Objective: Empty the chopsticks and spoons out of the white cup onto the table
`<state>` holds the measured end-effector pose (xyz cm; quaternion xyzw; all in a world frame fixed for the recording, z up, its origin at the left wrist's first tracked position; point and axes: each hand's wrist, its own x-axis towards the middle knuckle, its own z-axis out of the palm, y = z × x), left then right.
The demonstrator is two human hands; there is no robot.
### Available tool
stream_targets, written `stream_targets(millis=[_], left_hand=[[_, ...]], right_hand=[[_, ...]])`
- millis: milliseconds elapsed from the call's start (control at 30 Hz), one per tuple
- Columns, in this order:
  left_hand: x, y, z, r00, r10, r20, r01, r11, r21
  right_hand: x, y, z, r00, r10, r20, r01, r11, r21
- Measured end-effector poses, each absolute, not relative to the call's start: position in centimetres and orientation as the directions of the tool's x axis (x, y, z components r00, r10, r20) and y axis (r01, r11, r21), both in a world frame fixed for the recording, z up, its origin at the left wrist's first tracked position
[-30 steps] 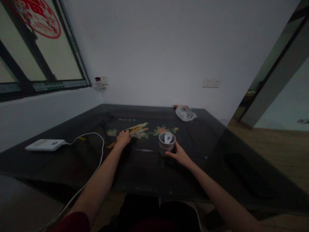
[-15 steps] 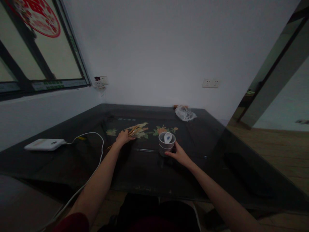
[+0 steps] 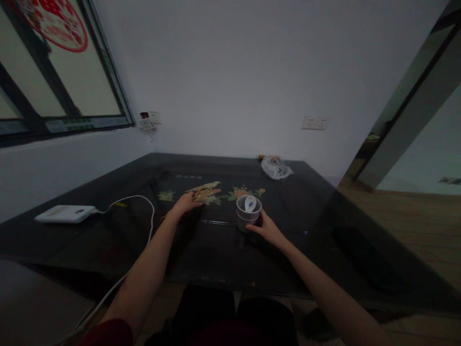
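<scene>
A bundle of chopsticks (image 3: 207, 193) pokes out past the fingers of the left hand (image 3: 184, 203), which is closed over it; in this dim light their count is hard to make out. To the right of that hold, the right hand (image 3: 269, 229) curls around 1 side of a clear cup (image 3: 245, 218), with a white spoon (image 3: 250, 204) inside. Farther off, beyond the right hand, a plastic bag (image 3: 275, 168) lies on the black table (image 3: 216, 257); left of the left hand sits a white device (image 3: 66, 214).
</scene>
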<state>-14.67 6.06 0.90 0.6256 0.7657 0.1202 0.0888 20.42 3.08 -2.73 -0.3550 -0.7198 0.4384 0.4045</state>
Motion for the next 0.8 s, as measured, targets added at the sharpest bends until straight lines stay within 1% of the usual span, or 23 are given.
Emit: stream_targets(millis=[167,400,600,800], left_hand=[[-14.7,5.7,1.2,-0.178,0.984,-0.011,0.95,0.175,0.259],[-15.0,5.4,1.7,-0.232,0.971,-0.059,0.96,0.238,0.145],[-14.7,5.2,1.6,-0.268,0.962,-0.06,0.953,0.274,0.128],[-13.2,4.8,1.7,-0.257,0.965,-0.059,0.957,0.262,0.12]], right_hand=[[20.4,2.9,-2.4,-0.4,0.878,0.264,0.187,0.36,-0.914],[20.4,2.9,-2.4,-0.404,0.869,0.287,0.184,0.384,-0.905],[20.4,3.1,-2.6,-0.411,0.867,0.282,0.175,0.379,-0.909],[20.4,3.0,-2.5,-0.421,0.866,0.268,0.172,0.367,-0.914]])
